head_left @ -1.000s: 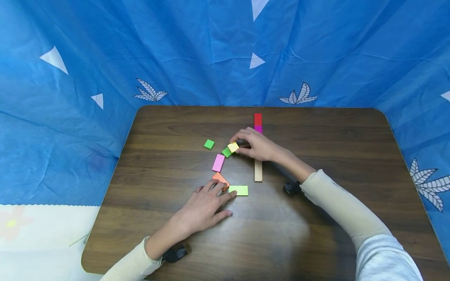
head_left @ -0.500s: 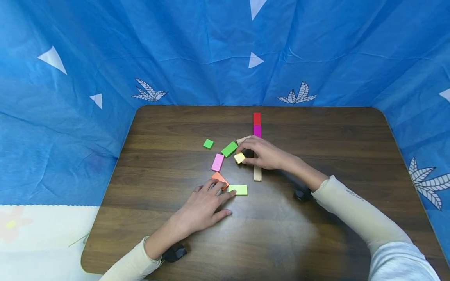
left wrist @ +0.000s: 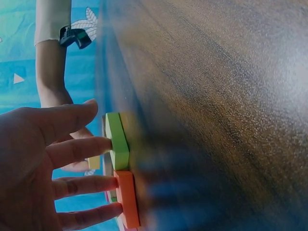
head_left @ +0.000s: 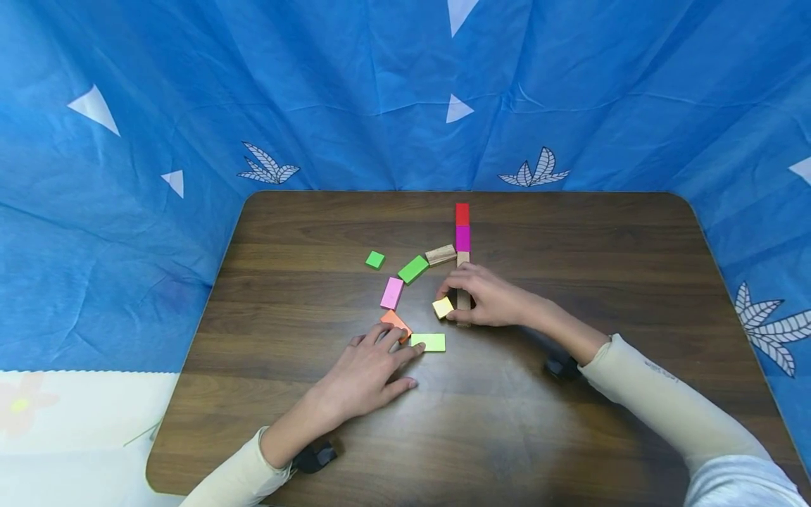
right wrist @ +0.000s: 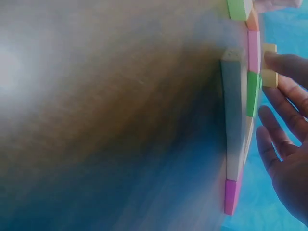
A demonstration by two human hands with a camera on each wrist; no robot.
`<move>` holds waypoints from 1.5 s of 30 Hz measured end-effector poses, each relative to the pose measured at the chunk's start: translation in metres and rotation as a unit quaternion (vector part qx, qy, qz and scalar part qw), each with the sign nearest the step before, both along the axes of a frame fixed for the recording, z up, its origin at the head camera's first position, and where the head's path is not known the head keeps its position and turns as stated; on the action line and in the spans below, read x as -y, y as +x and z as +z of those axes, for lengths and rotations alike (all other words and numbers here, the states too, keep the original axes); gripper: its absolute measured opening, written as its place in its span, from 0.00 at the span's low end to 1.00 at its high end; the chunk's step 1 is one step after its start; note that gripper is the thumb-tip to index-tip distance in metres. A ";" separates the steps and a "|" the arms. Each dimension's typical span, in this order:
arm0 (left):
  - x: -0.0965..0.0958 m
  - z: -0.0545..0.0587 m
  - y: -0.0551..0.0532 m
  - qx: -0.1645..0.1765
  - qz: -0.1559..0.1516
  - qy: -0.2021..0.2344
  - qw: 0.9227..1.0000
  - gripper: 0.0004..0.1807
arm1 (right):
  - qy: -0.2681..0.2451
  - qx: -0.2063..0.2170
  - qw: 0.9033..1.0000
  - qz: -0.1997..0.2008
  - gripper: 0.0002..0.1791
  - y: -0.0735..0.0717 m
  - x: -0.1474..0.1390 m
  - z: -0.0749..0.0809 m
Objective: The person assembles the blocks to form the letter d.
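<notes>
Between thumb and fingers, my right hand pinches a small yellow block, held above the wooden blocks in the right wrist view. My left hand lies spread, its fingertips touching an orange block and a light green block. From the orange block, a curved row runs on through a pink block, a green block and a plain wooden block. That last one meets a straight line of red, magenta and plain wood. My right hand hides part of this line in the head view.
A small green block lies apart, left of the curved row. The brown wooden table has rounded corners. Blue cloth with white shapes hangs behind it and at both sides.
My right hand has moved the yellow block from over the green block toward the near right, uncovering the plain wooden block at the row's end. My left hand has stayed in place.
</notes>
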State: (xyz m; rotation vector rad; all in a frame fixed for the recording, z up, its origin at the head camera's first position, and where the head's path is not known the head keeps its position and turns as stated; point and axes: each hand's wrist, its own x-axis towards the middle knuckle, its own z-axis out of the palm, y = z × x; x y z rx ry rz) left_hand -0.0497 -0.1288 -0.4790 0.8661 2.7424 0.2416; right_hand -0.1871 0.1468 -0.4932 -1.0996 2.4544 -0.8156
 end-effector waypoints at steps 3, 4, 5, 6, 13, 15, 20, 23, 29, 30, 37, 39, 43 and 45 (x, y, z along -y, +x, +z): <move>0.000 0.000 0.000 0.000 0.000 -0.001 1.000 0.32 | -0.002 0.003 1.000 -0.006 0.17 0.006 -0.003 -0.003; 0.000 0.000 0.000 0.000 0.000 0.000 1.000 0.32 | -0.003 0.002 1.000 -0.007 0.17 0.008 -0.004 -0.004; 0.000 0.000 0.000 0.000 0.000 0.000 1.000 0.32 | -0.005 0.002 1.000 -0.008 0.16 0.010 -0.006 -0.006; 0.000 -0.001 0.000 0.000 0.001 0.000 1.000 0.32 | -0.007 0.003 1.000 -0.009 0.16 0.011 -0.006 -0.007; -0.001 0.000 0.001 0.000 0.002 0.000 1.000 0.32 | -0.008 -0.002 1.000 -0.002 0.20 0.021 -0.011 -0.012; -0.001 0.000 0.001 0.000 0.003 -0.001 1.000 0.32 | -0.006 -0.006 1.000 -0.001 0.20 0.024 -0.012 -0.013; 0.000 0.000 0.001 0.003 0.004 -0.002 1.000 0.32 | 0.001 -0.018 1.000 0.000 0.18 0.028 -0.013 -0.015; -0.001 0.000 0.000 0.006 0.006 -0.002 1.000 0.32 | 0.003 -0.026 1.000 0.002 0.17 0.030 -0.014 -0.017; -0.001 -0.001 0.000 0.008 0.008 -0.004 1.000 0.32 | -0.001 -0.037 0.999 0.006 0.16 0.034 -0.013 -0.020; -0.002 -0.001 0.000 0.007 0.008 -0.004 1.000 0.32 | -0.001 -0.039 0.999 0.007 0.16 0.035 -0.012 -0.020; -0.001 -0.001 0.001 0.001 0.008 -0.003 1.000 0.32 | 0.007 -0.054 0.998 0.010 0.17 0.038 -0.012 -0.025; -0.001 -0.001 0.001 -0.002 0.007 -0.001 1.000 0.32 | 0.006 -0.060 0.998 0.011 0.16 0.038 -0.013 -0.026; -0.001 -0.001 0.000 -0.006 0.004 -0.001 1.000 0.31 | 0.002 -0.070 0.997 0.013 0.16 0.038 -0.013 -0.028; -0.001 -0.001 0.000 -0.008 0.003 -0.001 1.000 0.31 | 0.000 -0.075 0.997 0.014 0.17 0.037 -0.013 -0.028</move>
